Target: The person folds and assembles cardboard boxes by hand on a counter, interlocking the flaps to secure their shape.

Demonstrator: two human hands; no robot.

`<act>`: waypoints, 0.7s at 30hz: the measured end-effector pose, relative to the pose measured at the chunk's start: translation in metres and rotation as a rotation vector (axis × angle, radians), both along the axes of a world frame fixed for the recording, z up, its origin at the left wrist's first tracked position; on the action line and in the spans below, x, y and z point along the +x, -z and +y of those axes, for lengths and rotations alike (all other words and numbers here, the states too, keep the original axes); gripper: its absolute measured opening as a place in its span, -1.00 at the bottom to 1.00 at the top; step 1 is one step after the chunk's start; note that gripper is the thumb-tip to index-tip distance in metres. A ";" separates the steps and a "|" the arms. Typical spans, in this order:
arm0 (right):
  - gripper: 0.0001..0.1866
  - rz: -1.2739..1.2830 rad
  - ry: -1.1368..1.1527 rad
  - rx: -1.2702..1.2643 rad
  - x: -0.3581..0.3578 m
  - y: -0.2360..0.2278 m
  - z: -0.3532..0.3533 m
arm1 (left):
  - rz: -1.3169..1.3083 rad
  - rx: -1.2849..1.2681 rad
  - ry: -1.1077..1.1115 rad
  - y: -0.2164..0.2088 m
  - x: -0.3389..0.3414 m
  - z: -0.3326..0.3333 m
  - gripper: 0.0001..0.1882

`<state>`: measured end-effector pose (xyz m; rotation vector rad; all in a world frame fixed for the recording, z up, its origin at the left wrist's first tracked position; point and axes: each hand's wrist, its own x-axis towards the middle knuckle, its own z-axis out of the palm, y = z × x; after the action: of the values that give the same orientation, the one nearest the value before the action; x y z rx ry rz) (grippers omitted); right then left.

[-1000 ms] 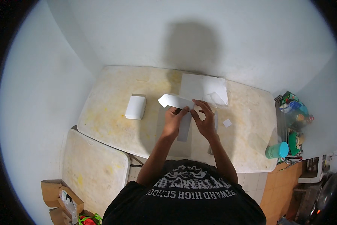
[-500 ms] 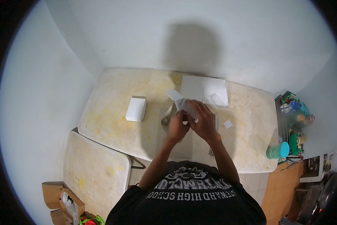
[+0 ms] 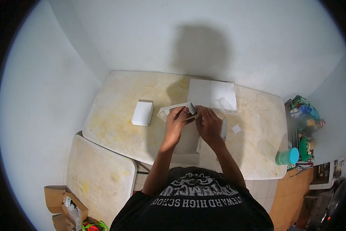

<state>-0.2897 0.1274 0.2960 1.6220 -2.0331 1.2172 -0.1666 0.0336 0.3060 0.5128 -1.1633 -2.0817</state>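
Both of my hands are working on a white-and-grey cardboard piece (image 3: 173, 109) over the middle of the table. My left hand (image 3: 175, 126) is closed on its folded edge, thumb and fingers pinched. At the piece's right corner my right hand (image 3: 209, 125) grips with bent fingers. Below them lies a flat grey cardboard panel (image 3: 186, 145); I cannot tell whether it joins the raised piece. A narrow silver-grey tool (image 3: 223, 128) sits just right of my right hand, partly hidden by it. Left of my hands stands a small closed white box (image 3: 142, 114).
White cardboard sheets (image 3: 211, 93) lie at the table's back, and a small white square (image 3: 236, 129) is to the right. A teal-lidded tub (image 3: 287, 156) stands near the right edge, beside a rack of bottles and packets (image 3: 306, 115). A lower table (image 3: 99, 169) adjoins at left.
The upright folded flap has come down and now stretches left of my hands. My left hand has shifted left, and the fingers of both hands are farther apart.
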 end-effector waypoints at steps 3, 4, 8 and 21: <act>-0.64 -0.010 0.027 -0.049 0.004 0.004 -0.002 | -0.128 -0.116 -0.034 0.003 0.000 -0.001 -0.76; -0.66 -0.034 0.030 -0.030 0.005 0.005 -0.002 | -0.154 -0.155 -0.069 0.004 0.000 -0.002 -0.76; -0.66 -0.174 0.022 -0.013 0.005 0.007 -0.007 | -0.161 -0.298 -0.119 0.023 -0.003 -0.005 -0.81; -0.81 -0.162 0.018 -0.114 0.002 0.016 -0.021 | -0.191 -0.420 -0.372 0.049 -0.015 -0.007 -0.96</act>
<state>-0.2876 0.1068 0.2796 1.4933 -2.0255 1.4725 -0.1812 0.0270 0.2568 0.6729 -1.4436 -1.4479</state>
